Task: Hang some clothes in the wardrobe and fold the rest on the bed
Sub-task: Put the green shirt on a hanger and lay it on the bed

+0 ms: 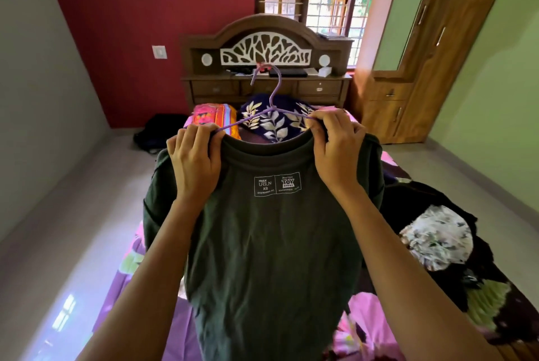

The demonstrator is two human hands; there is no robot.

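Note:
I hold a dark green T-shirt [271, 244] up over the bed, its printed neck label facing me. A purple hanger [269, 98] sits inside the collar, with its hook rising above. My left hand [195, 156] grips the left shoulder of the shirt together with the hanger's arm. My right hand [335, 147] pinches the right shoulder and the other hanger arm. The shirt hangs down and hides the middle of the bed. The wooden wardrobe [423, 48] stands at the far right, its doors closed.
The bed [116, 296] has a purple floral sheet. A pile of dark and white floral clothes [437, 232] lies on its right side. Pillows [271, 118] lean at the wooden headboard [265, 48]. A black bag [157, 133] sits on the floor at the left.

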